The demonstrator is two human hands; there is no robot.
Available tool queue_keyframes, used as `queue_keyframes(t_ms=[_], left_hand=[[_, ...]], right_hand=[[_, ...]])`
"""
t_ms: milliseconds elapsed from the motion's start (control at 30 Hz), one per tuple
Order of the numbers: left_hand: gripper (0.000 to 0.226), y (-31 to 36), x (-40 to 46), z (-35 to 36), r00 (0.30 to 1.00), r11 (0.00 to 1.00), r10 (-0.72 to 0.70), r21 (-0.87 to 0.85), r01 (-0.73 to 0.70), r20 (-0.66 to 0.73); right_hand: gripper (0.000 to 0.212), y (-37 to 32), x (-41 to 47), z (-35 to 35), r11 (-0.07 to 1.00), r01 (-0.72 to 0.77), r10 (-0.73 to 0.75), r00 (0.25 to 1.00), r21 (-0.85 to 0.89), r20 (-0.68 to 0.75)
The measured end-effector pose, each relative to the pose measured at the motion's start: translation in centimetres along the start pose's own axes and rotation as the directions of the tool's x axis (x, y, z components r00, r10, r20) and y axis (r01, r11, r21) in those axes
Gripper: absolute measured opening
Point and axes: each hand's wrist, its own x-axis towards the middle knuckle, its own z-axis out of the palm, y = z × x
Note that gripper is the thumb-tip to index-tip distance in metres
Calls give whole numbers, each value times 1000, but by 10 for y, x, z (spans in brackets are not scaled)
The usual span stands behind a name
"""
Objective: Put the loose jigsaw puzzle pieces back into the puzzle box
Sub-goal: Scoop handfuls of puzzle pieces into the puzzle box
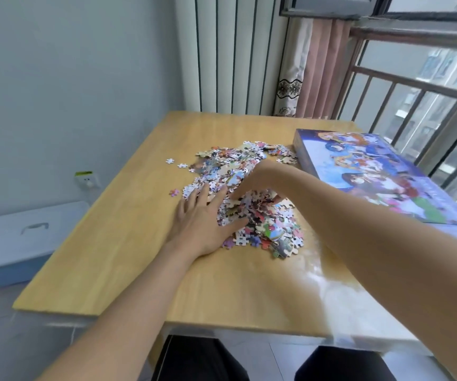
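Observation:
A heap of loose colourful jigsaw pieces [260,215] lies in the middle of the wooden table [128,243]. My left hand [205,218] rests flat against the heap's left side, fingers spread and touching the pieces. My right hand [260,182] reaches over the heap from the right and curls down into it; its fingertips are buried among the pieces. The puzzle box [381,171], blue-purple with a cartoon picture on top, lies shut at the table's right side, just right of the heap.
A few stray pieces [170,160] lie left of the heap. A blue-and-white plastic storage bin [21,237] stands on the floor to the left. A radiator, a curtain and a railed window are behind and to the right. My knees show under the front edge.

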Motion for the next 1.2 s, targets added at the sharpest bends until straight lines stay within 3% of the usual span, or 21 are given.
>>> queue_keyframes(t_ms=[167,300,500,567,667,833,1000,1200], left_hand=[[94,1,0,1,1000,1000,18,1,-18,2],[86,0,-1,0,999,999,36,17,-37,28],[90,1,-2,-2,998,999,40,-32,-41,-49],[93,1,-3,-2,997,998,40,-54,-44,-67],[93,1,-5,-4,994,993,48,-102,-57,-95],[67,2,-5,-3,976,981,163,-81,-176,-145],[60,1,-4,0,972,977,198,-55,-206,-123],[60,3,-6,-3,966,977,176,-85,-194,-188]], right_hand=[[50,2,0,-2,977,-40,40,999,208,1],[70,0,-5,0,986,-21,5,996,163,94],[58,-4,-14,-6,990,-30,17,995,140,94],[56,2,-17,-10,977,-53,34,995,206,96],[71,17,-17,-16,912,-115,67,989,394,133],[57,36,-18,-17,854,-163,84,980,493,180],[67,29,-19,-11,886,-151,73,979,438,188],[54,17,-18,-9,919,-102,36,984,381,177]])
